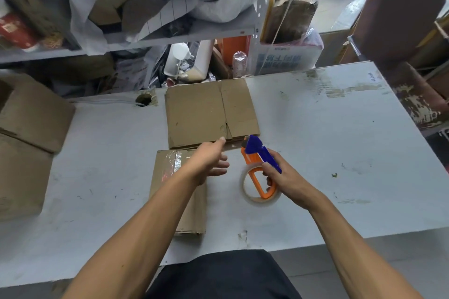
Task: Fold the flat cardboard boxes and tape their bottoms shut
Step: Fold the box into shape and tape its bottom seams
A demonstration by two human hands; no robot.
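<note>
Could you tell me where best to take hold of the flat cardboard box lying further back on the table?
Probably the flat box's near edge, where the left hand reaches: the box lies flat, so only edges offer purchase, and the tape dispenser crowds its near right corner.

One head-worn wide view – looks forward and down, close over the table (340,153); edges perhaps distorted.

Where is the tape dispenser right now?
In the head view, the tape dispenser is gripped in the right hand above the table, just right of the left hand, near the flat box.
</note>
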